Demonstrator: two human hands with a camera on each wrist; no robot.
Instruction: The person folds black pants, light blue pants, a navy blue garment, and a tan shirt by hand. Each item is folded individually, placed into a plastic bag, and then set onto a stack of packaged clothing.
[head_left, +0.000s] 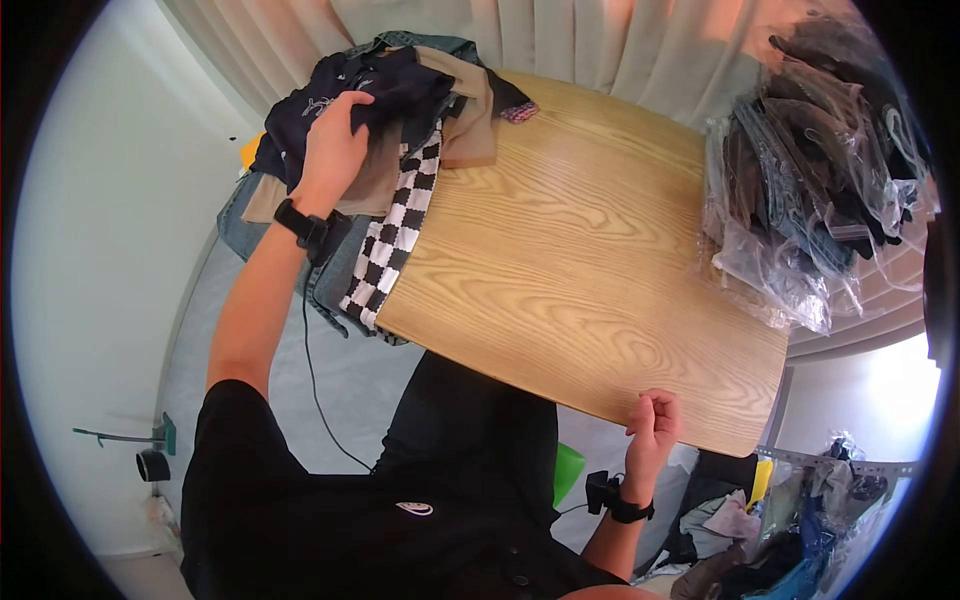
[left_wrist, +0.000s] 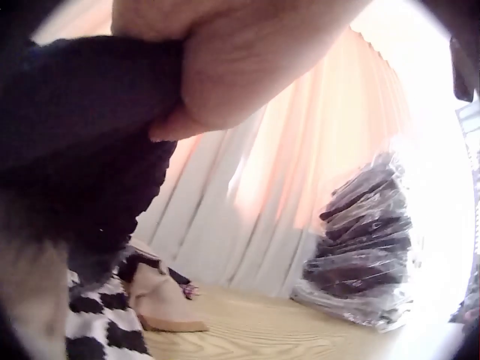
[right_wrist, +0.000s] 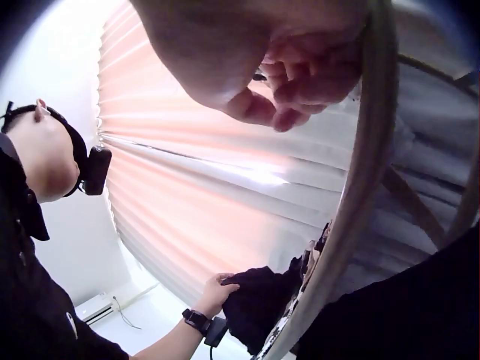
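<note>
My left hand (head_left: 338,145) grips a dark navy garment (head_left: 400,85) with a pale print, on top of the clothes pile at the table's back left. In the left wrist view the thumb (left_wrist: 169,129) presses against the dark cloth (left_wrist: 82,105). Beneath it lie a beige garment (head_left: 470,120), blue denim (head_left: 240,225) and a black-and-white checkered cloth (head_left: 392,235) along the table's left edge. My right hand (head_left: 655,415) is by the front edge of the wooden table (head_left: 570,240), its fingers loosely curled with nothing in them.
Clothes in clear plastic bags (head_left: 800,170) are stacked at the table's right side. A pleated curtain (head_left: 600,50) hangs behind the table. More bagged clothes (head_left: 820,510) lie at the lower right, and a thin cable (head_left: 310,350) runs down from the left wrist.
</note>
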